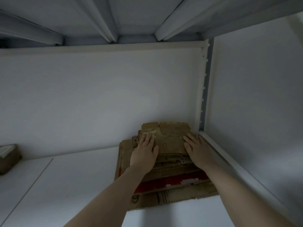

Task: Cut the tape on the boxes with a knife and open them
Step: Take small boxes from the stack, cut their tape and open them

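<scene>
A stack of flattened brown cardboard boxes [170,136] lies in the back right corner of a white shelf [73,185], one layer lower down printed red. My left hand [144,153] rests flat on the left side of the top sheet, fingers straight. On the right side of that same sheet my right hand [198,153] lies flat, fingers pointing to the wall. No knife is in view.
The metal shelf upright [204,95] and side rail [229,161] run close along the right of the stack. Another shelf's underside [131,18] hangs overhead. A small brown box [8,158] sits at the far left edge.
</scene>
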